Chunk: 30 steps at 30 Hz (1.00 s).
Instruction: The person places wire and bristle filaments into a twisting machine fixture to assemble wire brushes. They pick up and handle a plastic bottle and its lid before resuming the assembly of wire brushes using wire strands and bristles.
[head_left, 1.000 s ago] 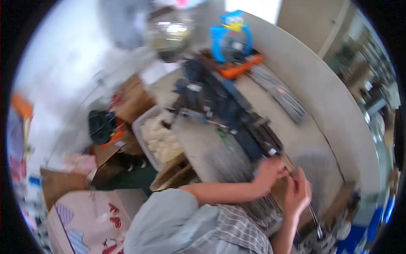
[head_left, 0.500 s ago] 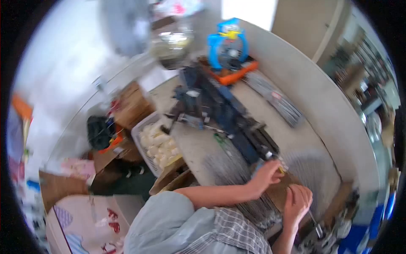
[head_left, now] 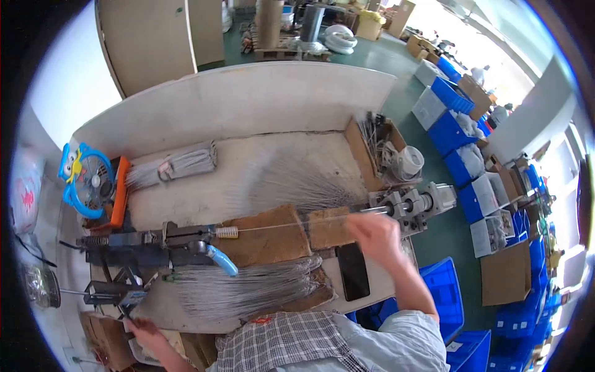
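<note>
A thin wire (head_left: pixel 279 224) stretches over the brown boards from a ribbed pale piece (head_left: pixel 227 232) on the long dark fixture (head_left: pixel 149 239). My right hand (head_left: pixel 376 237) pinches its right end, beside the metal rod and the silver chuck unit (head_left: pixel 412 206). At the lower left, my left hand (head_left: pixel 147 332) is closed on a dark lever (head_left: pixel 127 310) below the black clamp mechanism (head_left: pixel 114 292). A blue-sleeved handle (head_left: pixel 222 260) juts from the fixture. Loose wires (head_left: pixel 248 288) lie in front of it, more (head_left: pixel 297 180) behind.
A blue fan (head_left: pixel 92 180) stands by an orange tray (head_left: pixel 121 192) at the left. A tied wire bundle (head_left: pixel 176 166) lies behind the fixture. A black phone (head_left: pixel 353 271) rests near the front edge. A box of parts (head_left: pixel 356 146) and blue crates (head_left: pixel 443 288) are at the right.
The view has swung to the right and levelled. My hands, earlier close together at the fixture's end, are now far apart: right by the chuck, left at the lever. The stretched wire now shows.
</note>
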Each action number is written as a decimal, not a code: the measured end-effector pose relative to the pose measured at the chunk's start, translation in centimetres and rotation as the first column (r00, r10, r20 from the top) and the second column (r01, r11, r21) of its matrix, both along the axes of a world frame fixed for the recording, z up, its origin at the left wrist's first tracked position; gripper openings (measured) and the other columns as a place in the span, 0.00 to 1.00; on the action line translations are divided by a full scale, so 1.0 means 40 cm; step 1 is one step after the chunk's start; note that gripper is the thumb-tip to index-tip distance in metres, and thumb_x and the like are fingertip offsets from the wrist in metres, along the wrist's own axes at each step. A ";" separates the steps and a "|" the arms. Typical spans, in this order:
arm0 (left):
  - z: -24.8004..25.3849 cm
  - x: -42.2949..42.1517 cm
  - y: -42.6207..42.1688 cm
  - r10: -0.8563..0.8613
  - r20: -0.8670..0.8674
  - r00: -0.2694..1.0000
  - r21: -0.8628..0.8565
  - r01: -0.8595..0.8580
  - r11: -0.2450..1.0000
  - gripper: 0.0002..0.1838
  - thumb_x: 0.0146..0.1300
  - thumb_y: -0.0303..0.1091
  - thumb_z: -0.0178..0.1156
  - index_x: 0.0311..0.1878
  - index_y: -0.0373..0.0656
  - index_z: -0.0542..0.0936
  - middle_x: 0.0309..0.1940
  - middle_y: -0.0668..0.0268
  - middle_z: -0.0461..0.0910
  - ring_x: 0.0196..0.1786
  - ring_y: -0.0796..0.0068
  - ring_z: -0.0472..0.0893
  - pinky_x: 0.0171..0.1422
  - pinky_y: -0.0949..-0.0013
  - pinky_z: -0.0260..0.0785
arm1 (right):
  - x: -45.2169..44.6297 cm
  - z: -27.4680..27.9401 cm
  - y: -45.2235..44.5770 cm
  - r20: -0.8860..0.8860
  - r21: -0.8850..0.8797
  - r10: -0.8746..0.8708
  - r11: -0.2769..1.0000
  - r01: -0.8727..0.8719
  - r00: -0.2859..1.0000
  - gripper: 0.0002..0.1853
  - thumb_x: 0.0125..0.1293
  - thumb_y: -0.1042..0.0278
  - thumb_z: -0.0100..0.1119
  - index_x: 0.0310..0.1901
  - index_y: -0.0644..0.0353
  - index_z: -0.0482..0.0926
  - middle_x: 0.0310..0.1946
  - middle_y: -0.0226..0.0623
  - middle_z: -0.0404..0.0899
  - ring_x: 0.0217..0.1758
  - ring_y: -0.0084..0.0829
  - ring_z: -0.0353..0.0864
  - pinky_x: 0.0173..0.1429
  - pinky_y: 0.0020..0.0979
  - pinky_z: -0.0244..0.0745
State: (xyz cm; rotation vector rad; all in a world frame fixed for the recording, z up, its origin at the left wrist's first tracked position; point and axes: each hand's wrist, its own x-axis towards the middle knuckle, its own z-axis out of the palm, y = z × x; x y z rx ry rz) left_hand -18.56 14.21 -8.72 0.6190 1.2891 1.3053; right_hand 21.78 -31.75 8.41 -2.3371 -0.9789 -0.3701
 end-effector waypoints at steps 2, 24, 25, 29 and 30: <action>0.005 -0.094 0.060 0.108 -0.312 0.944 0.008 -0.111 0.994 0.23 0.63 0.52 0.62 0.50 0.43 0.78 0.34 0.66 0.78 0.33 0.74 0.75 0.37 0.68 0.70 | 0.087 0.057 -0.051 -0.012 0.060 -0.158 0.986 0.158 0.987 0.07 0.56 0.72 0.64 0.37 0.55 0.85 0.34 0.38 0.85 0.37 0.38 0.85 0.39 0.33 0.79; 0.396 0.447 -0.271 -0.568 -0.371 0.735 0.233 0.665 0.709 0.11 0.68 0.37 0.56 0.41 0.38 0.79 0.28 0.70 0.75 0.31 0.82 0.72 0.35 0.77 0.64 | 0.690 0.012 -0.256 -0.171 -0.743 -0.637 0.585 0.326 0.752 0.51 0.41 0.48 0.73 0.70 0.48 0.61 0.64 0.51 0.64 0.66 0.54 0.66 0.66 0.46 0.69; 0.449 0.514 -0.294 -0.604 -0.424 0.675 0.282 0.732 0.620 0.08 0.67 0.32 0.55 0.40 0.38 0.79 0.28 0.69 0.75 0.30 0.81 0.73 0.34 0.76 0.65 | 0.698 0.010 -0.264 -0.175 -0.743 -0.607 0.598 0.301 0.775 0.50 0.40 0.49 0.72 0.69 0.47 0.63 0.63 0.50 0.65 0.65 0.54 0.67 0.65 0.46 0.70; 0.589 0.786 -0.419 -0.747 -0.655 0.113 0.119 0.992 0.046 0.05 0.63 0.28 0.58 0.39 0.36 0.79 0.30 0.65 0.79 0.35 0.76 0.78 0.39 0.74 0.70 | 0.725 0.005 -0.321 -0.213 -0.719 -0.480 0.667 0.197 0.851 0.49 0.40 0.49 0.71 0.68 0.45 0.64 0.62 0.46 0.67 0.65 0.51 0.67 0.65 0.45 0.70; 0.605 0.866 -0.463 -0.620 -0.784 0.012 0.180 0.961 -0.209 0.06 0.62 0.28 0.58 0.40 0.37 0.79 0.32 0.64 0.80 0.36 0.75 0.79 0.41 0.73 0.71 | 0.721 0.007 -0.329 -0.226 -0.698 -0.458 0.692 0.185 0.860 0.49 0.39 0.50 0.71 0.68 0.45 0.64 0.60 0.47 0.68 0.64 0.51 0.68 0.65 0.44 0.70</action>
